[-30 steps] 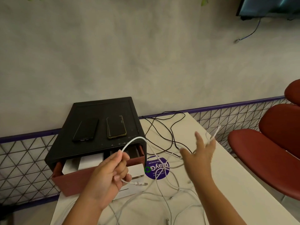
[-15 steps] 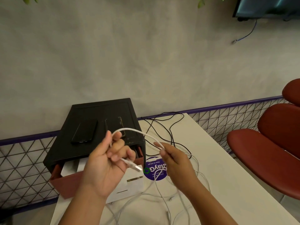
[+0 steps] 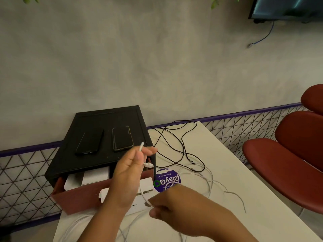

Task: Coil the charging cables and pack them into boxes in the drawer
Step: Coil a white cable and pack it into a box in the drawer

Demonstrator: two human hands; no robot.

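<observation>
My left hand (image 3: 130, 172) is raised in front of the black drawer unit (image 3: 104, 137) and pinches a white charging cable (image 3: 142, 193), whose plug end sticks out past my fingers. My right hand (image 3: 172, 205) sits lower, near the table, and grips the same cable where it loops down. The red drawer (image 3: 78, 196) is pulled open and holds white boxes (image 3: 90, 177). Another white box (image 3: 145, 187) lies on the table in front of the drawer, partly hidden by my left hand.
Two dark phones (image 3: 104, 139) lie on top of the drawer unit. Black cables (image 3: 181, 142) and several loose white cables (image 3: 209, 182) sprawl over the white table (image 3: 244, 180). A purple round sticker (image 3: 166, 180) is on the table. Red chairs (image 3: 288, 154) stand at the right.
My right hand has dropped from beside the left hand down toward the table, drawing the cable into a downward loop. My left hand stays raised with the cable in it.
</observation>
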